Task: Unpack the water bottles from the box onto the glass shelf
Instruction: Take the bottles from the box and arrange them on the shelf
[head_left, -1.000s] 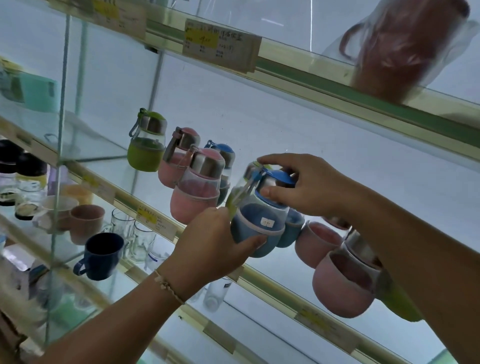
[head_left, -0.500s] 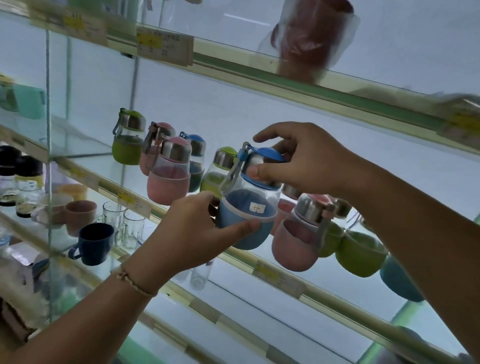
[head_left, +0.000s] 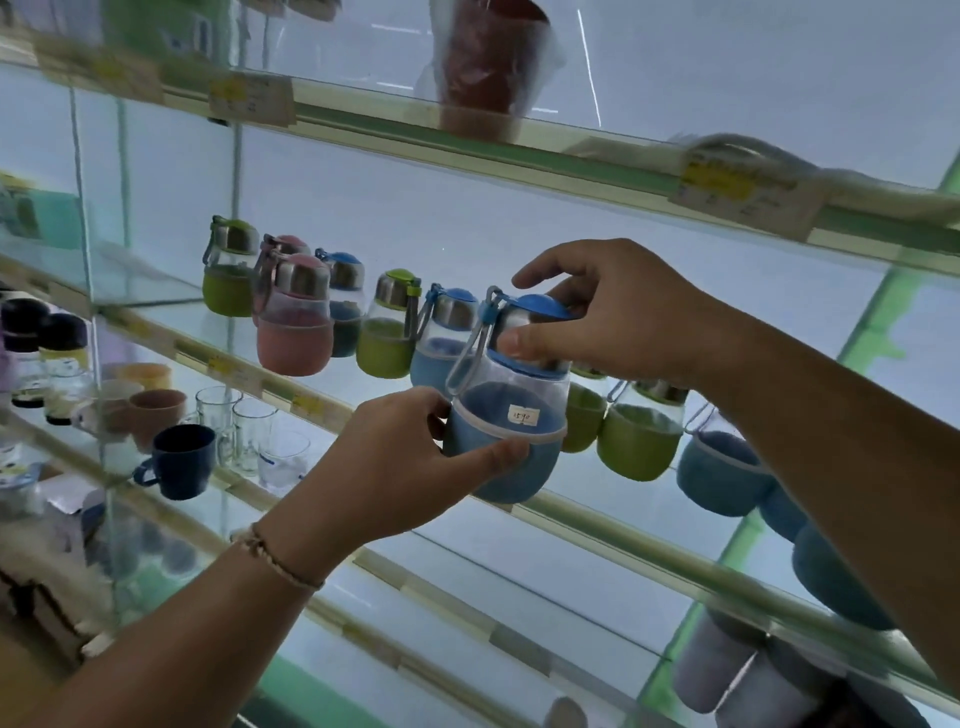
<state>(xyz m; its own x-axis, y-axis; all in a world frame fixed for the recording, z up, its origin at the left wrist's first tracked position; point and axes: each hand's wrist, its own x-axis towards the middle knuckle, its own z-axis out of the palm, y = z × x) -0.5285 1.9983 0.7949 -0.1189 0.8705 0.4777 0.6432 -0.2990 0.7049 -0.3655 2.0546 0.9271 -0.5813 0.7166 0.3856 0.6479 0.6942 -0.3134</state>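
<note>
A blue water bottle (head_left: 511, 415) with a blue sleeve, steel cap and a small price sticker hangs at the front edge of the glass shelf (head_left: 613, 512). My left hand (head_left: 410, 462) grips its sleeved lower body from the left. My right hand (head_left: 608, 317) pinches its cap from above. Along the shelf behind it stand several more bottles: a pink one (head_left: 293, 325), a green one (head_left: 387, 332), another blue one (head_left: 441, 343), and green (head_left: 641, 436) and blue (head_left: 719, 475) ones under my right arm. The box is out of view.
The shelf below holds a dark blue mug (head_left: 179, 460), clear glasses (head_left: 236, 423) and small cups (head_left: 156, 413). A wrapped reddish cup (head_left: 485, 67) stands on the shelf above. Paper price tags (head_left: 252, 98) stick to the shelf edges. Grey cups (head_left: 727, 670) sit at the lower right.
The view has swung left and down, so more green and blue bottles show at the right. Both hands keep their hold on the blue bottle at the shelf's front edge.
</note>
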